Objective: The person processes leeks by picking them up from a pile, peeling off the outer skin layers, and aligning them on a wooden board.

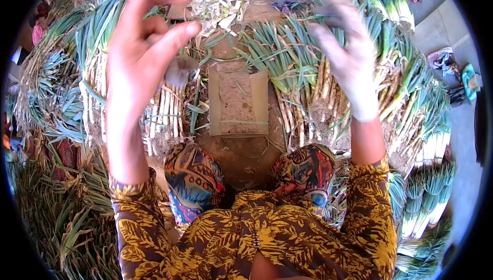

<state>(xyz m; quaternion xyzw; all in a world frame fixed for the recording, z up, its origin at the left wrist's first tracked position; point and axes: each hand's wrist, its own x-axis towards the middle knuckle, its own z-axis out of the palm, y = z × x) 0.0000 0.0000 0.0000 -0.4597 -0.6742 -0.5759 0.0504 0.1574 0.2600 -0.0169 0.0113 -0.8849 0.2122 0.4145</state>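
Observation:
My left hand [138, 49] is bare and raised at the left, its fingers curled and apart from the thumb, with nothing between them. A small grey object [181, 70] shows just beside the palm; blur hides what it is. On the right, my right hand [349, 54] wears a dirty white glove. Its thumb and fingers are apart, the fingertips smeared by motion, and I see nothing in its grasp. Beneath the right hand lie green onions [328, 82] with rooty white stems. Another row of green onions [167, 105] lies below my left hand.
Between the two rows sits a shallow, soil-covered tray [215, 100] before my knees. Peeled leaf scraps [221, 5] form a pile at the far middle. Tied bundles of cleaned green onions [423, 198] stand at the right. A heap of green leaves [61, 218] fills the lower left.

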